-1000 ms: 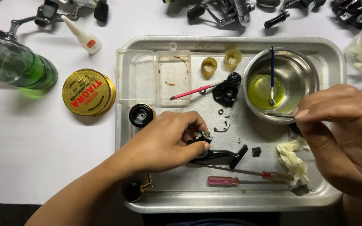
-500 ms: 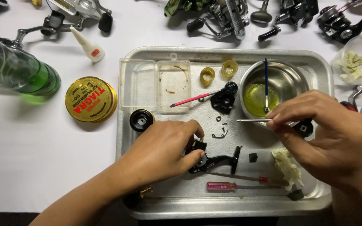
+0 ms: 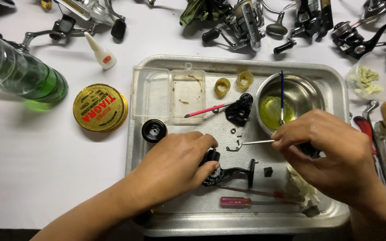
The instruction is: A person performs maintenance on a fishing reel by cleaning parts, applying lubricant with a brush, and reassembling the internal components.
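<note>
Head view looks straight down on a metal tray (image 3: 336, 89) on a white table (image 3: 36, 169), with a red-handled screwdriver (image 3: 246, 201) lying nearest along its front edge. Just behind it the left hand (image 3: 170, 167) curls over a black reel part (image 3: 228, 172), fingers pressed together around its body, so only the bent arm and knob stick out to the right. That part looks rigid and fairly light but probably oily, so it is best gripped by the thick body rather than the thin arm. The right hand (image 3: 327, 151) pinches a thin metal pick (image 3: 258, 142) between thumb and fingertips, its tip pointing left at a few tiny clips and springs (image 3: 234, 146) loose on the tray; these look easy to lose. Behind them sit a steel bowl (image 3: 309, 91) of yellow liquid with a blue brush (image 3: 282, 96), a clear plastic box (image 3: 170, 93) and a pink tool (image 3: 206, 110). Beyond the tray lie a yellow tin (image 3: 100, 107), a green bottle (image 3: 23, 73) and several fishing reels (image 3: 246, 18).
</note>
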